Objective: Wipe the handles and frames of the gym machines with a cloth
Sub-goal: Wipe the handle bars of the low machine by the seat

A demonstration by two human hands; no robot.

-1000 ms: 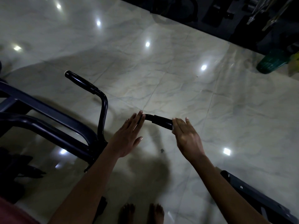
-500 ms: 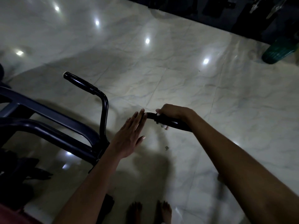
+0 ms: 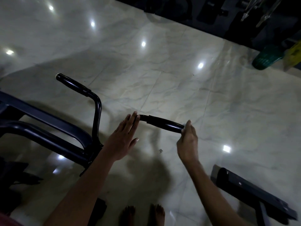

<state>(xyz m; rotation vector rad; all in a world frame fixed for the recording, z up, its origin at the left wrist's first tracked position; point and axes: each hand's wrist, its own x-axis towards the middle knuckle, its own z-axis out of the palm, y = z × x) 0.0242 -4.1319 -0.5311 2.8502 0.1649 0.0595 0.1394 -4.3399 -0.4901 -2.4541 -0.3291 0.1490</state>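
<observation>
1. Left hand lies flat, fingers straight against the near handle; right hand touches its free end, grip unclear
2. No cloth shows, so bare palms may only smear grime

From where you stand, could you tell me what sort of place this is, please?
Most likely a gym: a machine's dark tubular frame with padded handles, more dark equipment along the far edge, and a glossy tiled floor.
</observation>
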